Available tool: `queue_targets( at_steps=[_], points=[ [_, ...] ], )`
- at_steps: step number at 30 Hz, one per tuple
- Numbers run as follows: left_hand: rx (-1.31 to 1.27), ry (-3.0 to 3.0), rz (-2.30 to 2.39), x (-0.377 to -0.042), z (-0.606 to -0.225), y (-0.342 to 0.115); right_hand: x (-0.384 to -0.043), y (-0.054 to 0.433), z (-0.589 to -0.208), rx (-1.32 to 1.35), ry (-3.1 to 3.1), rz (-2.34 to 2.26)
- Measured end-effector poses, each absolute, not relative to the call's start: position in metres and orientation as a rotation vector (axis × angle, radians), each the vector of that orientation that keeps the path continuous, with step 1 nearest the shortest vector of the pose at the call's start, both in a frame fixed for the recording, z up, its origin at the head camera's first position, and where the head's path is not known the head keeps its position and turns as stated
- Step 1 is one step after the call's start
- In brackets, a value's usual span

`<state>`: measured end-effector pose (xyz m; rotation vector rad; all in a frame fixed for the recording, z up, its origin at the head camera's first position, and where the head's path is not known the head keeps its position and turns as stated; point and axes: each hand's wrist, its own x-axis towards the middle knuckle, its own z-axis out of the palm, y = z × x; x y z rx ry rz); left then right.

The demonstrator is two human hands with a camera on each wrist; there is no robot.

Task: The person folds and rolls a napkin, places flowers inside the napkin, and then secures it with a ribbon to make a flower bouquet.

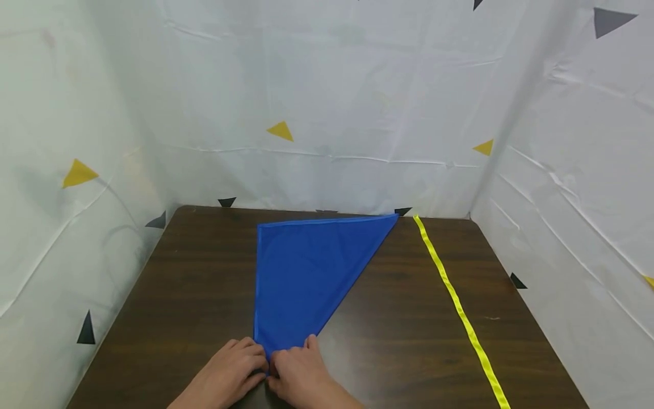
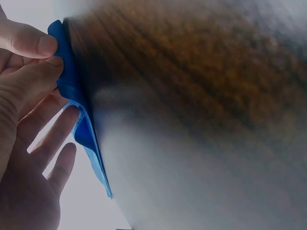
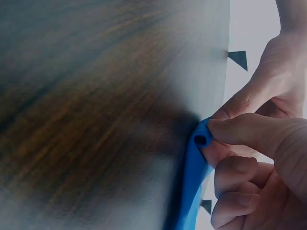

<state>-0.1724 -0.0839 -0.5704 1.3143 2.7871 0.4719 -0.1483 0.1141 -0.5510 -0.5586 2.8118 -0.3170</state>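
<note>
A blue cloth (image 1: 306, 272), folded to a roughly triangular shape, lies flat with its wide edge toward the back and its narrow end toward me. Both hands meet at that near end. My left hand (image 1: 232, 366) pinches the cloth between thumb and fingers, its other fingers spread behind it in the left wrist view. Close beside it, my right hand (image 1: 301, 372) pinches the same end, thumb on top and other fingers curled. In the right wrist view the blue cloth (image 3: 192, 167) ends in a small rolled tube under the right thumb. The hands cover the tip in the head view.
A yellow ribbon (image 1: 460, 307) runs along the right side of the brown wooden table (image 1: 204, 284), from the back edge toward the front. White sheeting (image 1: 332, 85) with yellow and dark triangles encloses the table at the back and both sides.
</note>
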Motion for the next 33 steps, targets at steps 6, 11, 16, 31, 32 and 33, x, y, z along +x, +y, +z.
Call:
queue_targets(
  at_steps=[6, 11, 16, 31, 32, 33],
  points=[
    [1.372, 2.854, 0.445, -0.169, -0.572, -0.085, -0.15, 0.113, -0.551, -0.556, 2.783, -0.315],
    [1.418, 2.928, 0.408, -0.168, -0.58, -0.087, -0.149, 0.114, -0.55, -0.56, 2.801, -0.341],
    [1.367, 2.802, 0.511, -0.172, -0.583, -0.09, -0.155, 0.118, -0.551, -0.508, 2.721, -0.409],
    [1.439, 2.838, 0.48, -0.178, -0.58, -0.089, -0.162, 0.123, -0.556, -0.517, 2.724, -0.427],
    [1.453, 2.845, 0.48, -0.178, -0.58, -0.089, -0.16, 0.121, -0.555, -0.534, 2.727, -0.398],
    [1.465, 2.852, 0.478, -0.177, -0.579, -0.089, -0.159, 0.12, -0.553, -0.544, 2.725, -0.373]
  ],
)
